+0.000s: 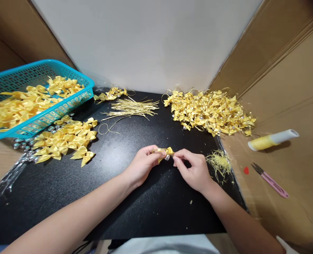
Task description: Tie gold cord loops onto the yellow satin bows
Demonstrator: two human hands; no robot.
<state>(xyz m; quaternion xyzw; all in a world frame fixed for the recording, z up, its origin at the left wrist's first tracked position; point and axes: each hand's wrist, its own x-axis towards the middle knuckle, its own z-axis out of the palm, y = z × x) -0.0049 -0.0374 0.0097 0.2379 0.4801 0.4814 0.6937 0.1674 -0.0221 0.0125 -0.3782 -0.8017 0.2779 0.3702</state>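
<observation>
Yellow bow [170,150] is gripped by left hand [143,163], right hand [196,170] pinching its side, over surface [151,208] middle; open room toward front edge, bow pile [206,111] crowding back right corner, turquoise basket [89,82] back left.

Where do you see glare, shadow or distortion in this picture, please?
In the head view: pale glare on the black tabletop, left of the left hand; a shadow below the tube at right; a darkened upper right corner; apparent wide-angle stretching toward the edges.

A basket [75,100] of bows [21,106] stood left; on the tabletop [103,155], cords [135,107] lay at back centre, a bow heap [209,111] right.
</observation>
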